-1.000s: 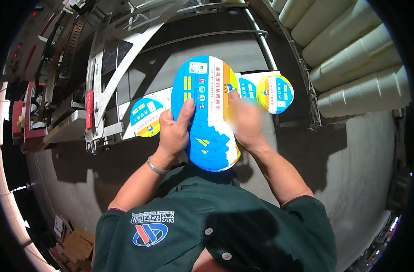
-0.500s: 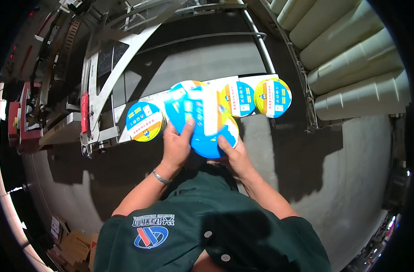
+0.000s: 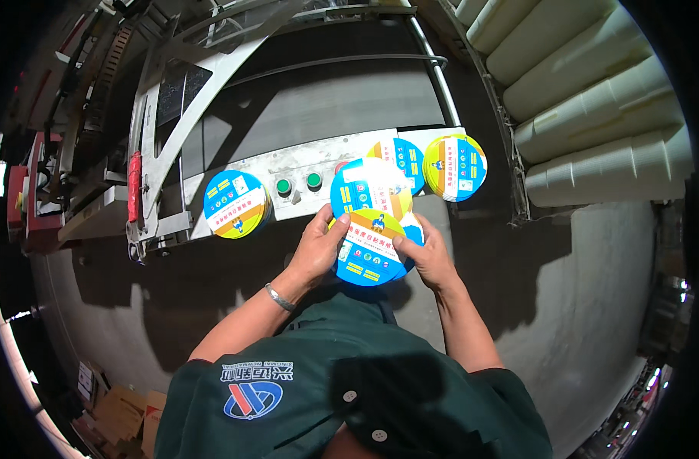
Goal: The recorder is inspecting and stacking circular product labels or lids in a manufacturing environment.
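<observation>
Several round printed labels (image 3: pixel 365 264) in blue, white, yellow and orange are held between my two hands in front of my body. They overlap in a loose fan, with one disc (image 3: pixel 355 180) sticking out on the far side. My left hand (image 3: pixel 317 249) grips their left edge, thumb on top, and wears a silver bracelet on the wrist. On the right edge my right hand (image 3: pixel 435 256) pinches them, thumb also on top; its fingers underneath are partly hidden. Beyond the hands, similar round labels lie in a left stack (image 3: pixel 231 205), a middle stack (image 3: pixel 408 162) and a right stack (image 3: pixel 458 172).
The stacks rest on a narrow pale machine panel (image 3: pixel 288 161) with green push buttons (image 3: pixel 313 181) and a partly hidden red button (image 3: pixel 340 166). A metal frame (image 3: pixel 185 107) rises at the left. Large whitish rolls (image 3: pixel 602 115) lie at the far right.
The held labels have come nearer my body and slightly right, uncovering the green buttons. Blurred before, they now show as a spread fan. Both hands stay on them.
</observation>
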`<state>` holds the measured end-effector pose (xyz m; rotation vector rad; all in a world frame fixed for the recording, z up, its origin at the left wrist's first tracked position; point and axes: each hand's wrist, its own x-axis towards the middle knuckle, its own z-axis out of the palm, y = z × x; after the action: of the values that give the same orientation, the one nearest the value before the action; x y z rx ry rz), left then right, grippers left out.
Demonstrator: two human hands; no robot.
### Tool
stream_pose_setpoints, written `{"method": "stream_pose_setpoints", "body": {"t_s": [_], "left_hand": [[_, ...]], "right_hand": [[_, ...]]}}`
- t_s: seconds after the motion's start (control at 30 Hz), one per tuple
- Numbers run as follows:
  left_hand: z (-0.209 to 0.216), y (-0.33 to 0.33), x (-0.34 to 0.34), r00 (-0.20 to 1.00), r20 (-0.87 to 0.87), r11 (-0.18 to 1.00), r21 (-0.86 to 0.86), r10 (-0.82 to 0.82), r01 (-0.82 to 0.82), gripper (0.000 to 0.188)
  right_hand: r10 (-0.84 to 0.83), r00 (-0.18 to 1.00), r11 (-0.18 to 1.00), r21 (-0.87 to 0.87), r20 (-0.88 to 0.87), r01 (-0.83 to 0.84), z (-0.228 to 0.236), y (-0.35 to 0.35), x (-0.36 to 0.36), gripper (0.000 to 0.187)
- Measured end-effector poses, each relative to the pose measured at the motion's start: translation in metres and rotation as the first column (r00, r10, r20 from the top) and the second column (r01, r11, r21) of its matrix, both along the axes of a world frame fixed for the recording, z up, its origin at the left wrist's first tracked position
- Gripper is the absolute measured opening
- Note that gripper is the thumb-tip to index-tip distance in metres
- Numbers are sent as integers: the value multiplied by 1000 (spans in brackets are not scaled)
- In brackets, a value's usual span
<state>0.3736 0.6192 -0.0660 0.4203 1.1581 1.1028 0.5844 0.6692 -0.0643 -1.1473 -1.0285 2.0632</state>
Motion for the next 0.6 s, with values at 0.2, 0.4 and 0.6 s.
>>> {"method": "stream_pose_setpoints", "body": {"t_s": [0.2,0.4,0.6], "left_hand": [[3,-1,-16,953,-63,954,-79,-296,291,31],[13,9,-35,980,81,975,-117,-180,189,43],[30,-24,4,788,-372,834,62,-491,549,50]], "right_hand": [[-153,988,987,-51,2,153,-11,3,4,49],[233,972,972,-19,-5,-233,16,-1,7,43],[3,999,1000,0,-36,-3,-1,-26,2,41]]}}
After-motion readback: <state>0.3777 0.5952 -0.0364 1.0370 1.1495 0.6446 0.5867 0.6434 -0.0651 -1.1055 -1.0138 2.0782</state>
